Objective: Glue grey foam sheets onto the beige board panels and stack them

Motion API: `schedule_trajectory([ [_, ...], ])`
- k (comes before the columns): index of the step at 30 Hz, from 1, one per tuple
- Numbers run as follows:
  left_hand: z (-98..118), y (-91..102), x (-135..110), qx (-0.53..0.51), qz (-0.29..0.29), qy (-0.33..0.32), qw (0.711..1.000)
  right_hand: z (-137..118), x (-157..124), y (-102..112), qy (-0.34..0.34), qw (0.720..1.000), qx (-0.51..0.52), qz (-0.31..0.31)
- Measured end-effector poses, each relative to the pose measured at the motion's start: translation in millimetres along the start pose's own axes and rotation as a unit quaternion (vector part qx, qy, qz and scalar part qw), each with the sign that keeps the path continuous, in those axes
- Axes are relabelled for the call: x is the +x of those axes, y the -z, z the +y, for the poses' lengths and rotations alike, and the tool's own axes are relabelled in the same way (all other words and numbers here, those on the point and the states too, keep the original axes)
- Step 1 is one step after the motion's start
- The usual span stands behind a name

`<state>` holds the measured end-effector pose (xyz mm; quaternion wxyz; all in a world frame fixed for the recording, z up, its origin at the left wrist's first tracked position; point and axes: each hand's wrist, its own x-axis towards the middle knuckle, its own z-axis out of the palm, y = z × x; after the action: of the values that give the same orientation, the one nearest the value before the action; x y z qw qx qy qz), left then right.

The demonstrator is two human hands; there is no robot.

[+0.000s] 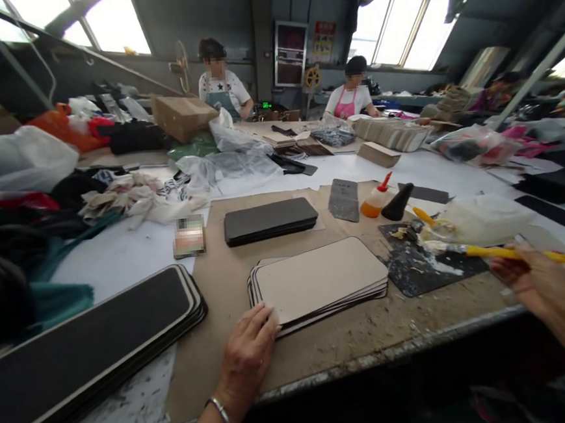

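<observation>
My left hand (248,344) rests with its fingers stretched out on the near left corner of a stack of beige rounded panels (321,277). In my right hand (536,273) is a yellow-handled brush (501,252), its fingers closed round the handle. The brush's pale bristles touch or hover over a dark board (415,279) smeared with white paste; which of the two I cannot tell. Behind the beige stack lies a stack of dark grey panels (271,219). A second yellow-handled tool (424,217) lies by the board.
Long black panels (91,337) with pale edges are piled at left. A bottle of orange liquid (376,197) and a black cone-shaped object (398,202) stand behind the board. A cardboard box (184,115) and plastic bags sit farther back. Two people work across the table.
</observation>
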<state>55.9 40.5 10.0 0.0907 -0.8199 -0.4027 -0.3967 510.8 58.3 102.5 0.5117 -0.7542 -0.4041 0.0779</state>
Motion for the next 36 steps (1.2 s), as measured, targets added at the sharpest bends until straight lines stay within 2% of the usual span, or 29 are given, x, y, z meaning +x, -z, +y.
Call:
schedule_trajectory([
  [1,-1.0,0.6,0.3,-0.003,0.002,-0.002,1.0,-16.3,-15.8,-14.4,-0.044,0.997,0.061,-0.009],
  [3,-2.8,2.2,0.5,-0.011,0.006,-0.001,1.0,-51.6,-51.2,-46.9,-0.067,0.988,0.129,-0.055],
  [6,-4.3,5.4,-0.1,-0.018,0.012,-0.005,1.0,-98.5,-101.5,-95.6,-0.002,0.965,0.157,-0.209],
  [8,-4.3,7.7,-1.1,-0.022,0.014,-0.013,1.0,-120.1,-128.2,-123.2,0.035,0.948,0.157,-0.275],
  [12,-3.8,9.9,-3.1,-0.033,0.008,-0.011,0.999,-140.3,-163.7,-162.7,0.054,0.915,0.18,-0.356],
  [15,-4.4,9.3,-4.2,-0.036,0.001,-0.005,0.999,-140.9,-172.2,-178.3,0.066,0.898,0.182,-0.394],
  [17,-5.2,8.7,-4.5,-0.038,-0.001,-0.005,0.999,-136.0,-166.8,-180.7,0.069,0.903,0.17,-0.388],
  [20,-6.5,7.9,-4.6,-0.039,0.008,-0.007,0.999,-121.9,-144.0,-172.0,0.069,0.93,0.13,-0.337],
  [24,-8.1,7.0,-4.8,-0.039,0.01,-0.016,0.999,-94.1,-103.6,-146.0,0.077,0.966,0.039,-0.243],
  [27,-9.2,5.7,-5.7,-0.043,0.014,-0.021,0.999,-74.7,-80.1,-125.5,0.076,0.98,-0.022,-0.182],
  [31,-10.2,3.5,-7.1,-0.056,0.025,-0.03,0.998,-64.9,-68.0,-105.0,0.091,0.982,-0.092,-0.134],
  [34,-10.0,2.1,-8.4,-0.072,0.031,-0.028,0.997,-71.3,-75.8,-98.8,0.154,0.971,-0.152,-0.102],
  [36,-9.6,1.2,-9.3,-0.071,0.029,-0.028,0.997,-80.1,-90.8,-101.4,0.21,0.958,-0.165,-0.104],
])
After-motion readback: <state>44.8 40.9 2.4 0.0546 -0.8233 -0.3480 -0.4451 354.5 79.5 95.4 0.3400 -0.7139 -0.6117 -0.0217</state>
